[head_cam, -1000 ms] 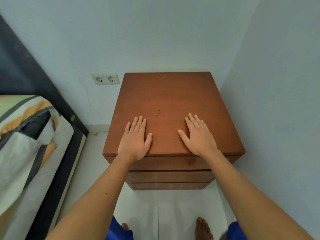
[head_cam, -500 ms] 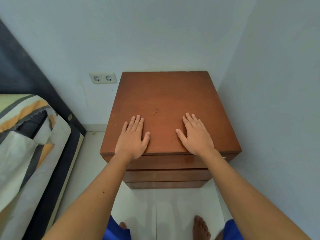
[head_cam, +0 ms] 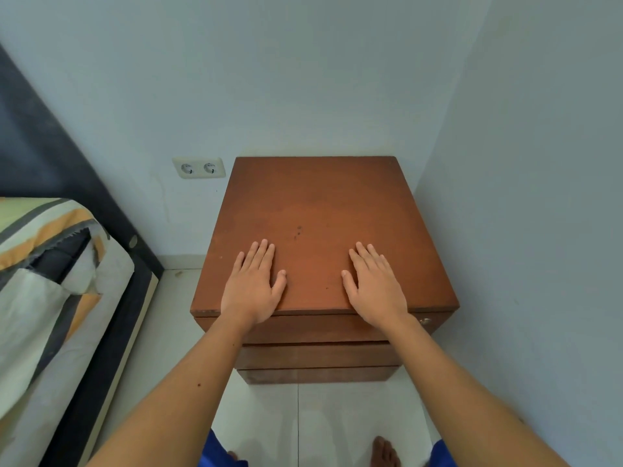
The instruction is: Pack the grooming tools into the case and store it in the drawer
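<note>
A brown wooden bedside cabinet (head_cam: 320, 203) stands in the room's corner, its drawers (head_cam: 317, 355) pushed in below the top. My left hand (head_cam: 251, 286) lies flat, palm down, on the front left of the top. Flat on the front right rests my right hand (head_cam: 374, 288). Both hands hold nothing and their fingers are slightly spread. No grooming tools and no case are in view.
A bed with a striped cover (head_cam: 50, 281) and dark frame runs along the left. A double wall socket (head_cam: 199, 167) sits left of the cabinet. The right wall is close to the cabinet's side. White floor tiles (head_cam: 323, 419) and bare feet show below.
The view has shifted slightly, so the cabinet and hands sit a little lower in the picture. The hands stay flat in the same places on the top.
</note>
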Demonstrator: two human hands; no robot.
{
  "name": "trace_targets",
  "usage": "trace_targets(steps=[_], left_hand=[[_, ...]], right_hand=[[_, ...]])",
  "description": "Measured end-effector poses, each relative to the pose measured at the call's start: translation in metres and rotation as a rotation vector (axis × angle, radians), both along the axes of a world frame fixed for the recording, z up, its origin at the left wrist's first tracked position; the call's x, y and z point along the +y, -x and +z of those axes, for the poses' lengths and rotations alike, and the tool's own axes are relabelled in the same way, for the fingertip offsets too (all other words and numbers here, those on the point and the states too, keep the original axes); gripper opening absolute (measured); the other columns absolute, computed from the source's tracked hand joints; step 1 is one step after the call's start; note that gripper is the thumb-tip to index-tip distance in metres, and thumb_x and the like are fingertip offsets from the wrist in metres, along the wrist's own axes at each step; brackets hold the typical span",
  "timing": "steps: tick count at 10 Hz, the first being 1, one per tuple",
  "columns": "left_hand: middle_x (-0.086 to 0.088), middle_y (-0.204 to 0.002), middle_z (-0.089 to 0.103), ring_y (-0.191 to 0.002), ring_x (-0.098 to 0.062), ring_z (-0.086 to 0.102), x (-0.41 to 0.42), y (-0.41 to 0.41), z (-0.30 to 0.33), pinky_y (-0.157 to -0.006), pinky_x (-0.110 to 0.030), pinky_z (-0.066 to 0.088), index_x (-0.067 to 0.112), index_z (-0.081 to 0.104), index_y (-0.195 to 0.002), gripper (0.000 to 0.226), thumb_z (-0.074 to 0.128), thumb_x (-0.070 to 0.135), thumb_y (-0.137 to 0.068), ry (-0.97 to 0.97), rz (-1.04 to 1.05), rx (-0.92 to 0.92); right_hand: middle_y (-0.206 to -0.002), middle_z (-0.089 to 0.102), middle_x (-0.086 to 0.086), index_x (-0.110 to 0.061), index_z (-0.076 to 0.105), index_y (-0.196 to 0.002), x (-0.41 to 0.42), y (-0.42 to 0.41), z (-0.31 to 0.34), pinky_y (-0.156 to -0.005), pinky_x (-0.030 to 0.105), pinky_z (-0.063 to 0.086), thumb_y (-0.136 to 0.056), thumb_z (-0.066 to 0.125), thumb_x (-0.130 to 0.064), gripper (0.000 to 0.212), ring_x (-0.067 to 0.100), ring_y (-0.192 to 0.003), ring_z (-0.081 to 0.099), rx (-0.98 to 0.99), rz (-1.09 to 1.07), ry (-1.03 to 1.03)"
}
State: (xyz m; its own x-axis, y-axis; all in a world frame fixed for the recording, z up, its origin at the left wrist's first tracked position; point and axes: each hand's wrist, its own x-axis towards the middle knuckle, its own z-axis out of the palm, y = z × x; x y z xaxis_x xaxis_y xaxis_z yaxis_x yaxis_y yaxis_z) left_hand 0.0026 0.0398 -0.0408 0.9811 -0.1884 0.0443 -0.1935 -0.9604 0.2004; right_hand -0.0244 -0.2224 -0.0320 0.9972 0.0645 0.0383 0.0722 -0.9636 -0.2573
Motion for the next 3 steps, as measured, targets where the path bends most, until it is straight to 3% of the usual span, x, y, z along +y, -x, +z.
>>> trace_targets(steps=[2, 3], left_hand=[[0.003, -0.156, 0.050, -0.152, -0.012, 0.031, -0.003, 0.050, -0.008, -0.128, -0.037, 0.017, 0.022, 0.058, -0.145, 0.052, 0.032, 0.043, -0.105, 0.163, 0.073, -0.231], [0.007, -0.163, 0.039, -0.156, -0.009, 0.015, -0.009, 0.115, -0.043, -0.128, -0.034, 0.004, 0.024, 0.055, -0.145, 0.055, 0.039, 0.047, -0.097, 0.279, -0.043, -0.257]], right_hand=[[-0.173, 0.016, -0.002, -0.024, 0.041, -0.159, 0.003, 0.094, -0.024, -0.130, 0.038, 0.016, -0.103, 0.030, -0.050, 0.062, 0.021, -0.162, 0.007, -0.131, 0.073, -0.056], [-0.171, 0.010, -0.022, -0.048, 0.055, -0.127, 0.035, 0.115, -0.018, -0.077, 0.014, 0.059, -0.107, 0.022, -0.047, 0.039, 0.001, -0.159, 0.007, -0.334, 0.085, -0.189]])
